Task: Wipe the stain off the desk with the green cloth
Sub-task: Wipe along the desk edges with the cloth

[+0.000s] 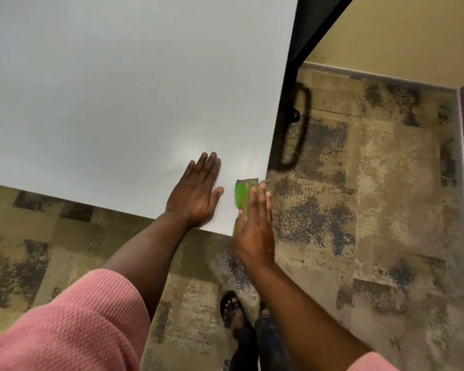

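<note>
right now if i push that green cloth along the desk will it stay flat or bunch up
Probably floppy: the green cloth looks thin and lies pressed flat under the right hand, so unpressed parts may bunch. It likely slides easily, as the desk looks smooth and glossy. Near the corner, a loose part may droop over the edge.

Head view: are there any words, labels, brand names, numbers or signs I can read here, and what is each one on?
There is no readable text in this view.
green cloth: plain green and motion-blurred, with no tag or print showing.
desk: bare white top with no markings or stickers.
carpet: only a mottled pattern, no lettering.
pink sleeve: knit texture with no logo.
</note>
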Tool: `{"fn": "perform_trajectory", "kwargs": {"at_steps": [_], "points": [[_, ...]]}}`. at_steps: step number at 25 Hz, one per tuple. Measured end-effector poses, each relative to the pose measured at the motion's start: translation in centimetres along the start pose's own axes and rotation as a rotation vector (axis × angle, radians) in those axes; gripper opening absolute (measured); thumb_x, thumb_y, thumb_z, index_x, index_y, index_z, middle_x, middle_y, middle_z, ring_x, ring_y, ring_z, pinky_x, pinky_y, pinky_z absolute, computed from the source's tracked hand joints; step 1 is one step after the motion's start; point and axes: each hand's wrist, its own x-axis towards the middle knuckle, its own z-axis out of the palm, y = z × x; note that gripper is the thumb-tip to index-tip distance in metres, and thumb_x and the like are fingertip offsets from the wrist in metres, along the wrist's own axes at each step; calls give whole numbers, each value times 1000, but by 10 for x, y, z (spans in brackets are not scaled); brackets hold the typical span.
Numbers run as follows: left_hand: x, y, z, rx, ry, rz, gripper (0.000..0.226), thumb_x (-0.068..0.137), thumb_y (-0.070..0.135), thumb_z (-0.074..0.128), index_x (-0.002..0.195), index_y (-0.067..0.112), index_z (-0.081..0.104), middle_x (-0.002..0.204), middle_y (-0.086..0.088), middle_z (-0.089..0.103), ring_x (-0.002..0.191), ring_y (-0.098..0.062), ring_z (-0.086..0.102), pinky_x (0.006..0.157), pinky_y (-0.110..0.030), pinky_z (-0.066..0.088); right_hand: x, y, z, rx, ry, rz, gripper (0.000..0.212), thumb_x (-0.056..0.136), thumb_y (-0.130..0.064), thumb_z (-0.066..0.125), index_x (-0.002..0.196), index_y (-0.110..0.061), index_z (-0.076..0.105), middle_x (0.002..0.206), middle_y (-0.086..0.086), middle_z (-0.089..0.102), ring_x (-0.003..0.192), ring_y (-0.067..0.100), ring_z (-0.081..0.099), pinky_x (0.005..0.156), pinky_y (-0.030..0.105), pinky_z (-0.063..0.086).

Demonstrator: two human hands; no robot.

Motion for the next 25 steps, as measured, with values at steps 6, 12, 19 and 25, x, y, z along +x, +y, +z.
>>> {"fn": "perform_trajectory", "kwargs": {"at_steps": [6, 12, 19, 25], "points": [[-19, 11, -5, -64, -4, -89, 66, 107, 45, 18, 165, 13, 7, 174, -4, 0, 160, -17, -7, 130, -42, -2, -44, 8, -9, 11, -107, -111, 59, 111, -29, 34, 165, -18, 14, 174, -2, 2, 160, 16, -6, 128, 32, 13], [-40, 4, 1, -43, -63, -128, 70, 105, 48, 11, 164, 13, -5, 173, -5, -12, 159, -20, -15, 130, -45, -4, 9, -14, -15, 381, -2, 280, 63, 111, -31, 37, 165, -16, 10, 174, 6, 10, 154, 30, 29, 111, 24, 27], [-41, 9, -3, -272, 26, -211, 65, 108, 44, 17, 165, 16, 0, 173, -2, -7, 159, -15, -11, 130, -38, -6, 39, -30, -12, -249, -148, -133, 71, 106, -44, 37, 164, -11, 12, 174, 10, 1, 161, 28, -2, 128, 52, -5], [-84, 60, -7, -518, 195, -410, 64, 107, 44, 22, 165, 21, 8, 173, 2, -1, 160, -13, -7, 130, -37, -3, 9, -40, -60, -182, -337, -247, 63, 105, -33, 28, 164, -11, 20, 173, 7, 13, 160, 19, 5, 130, 43, -1]]}}
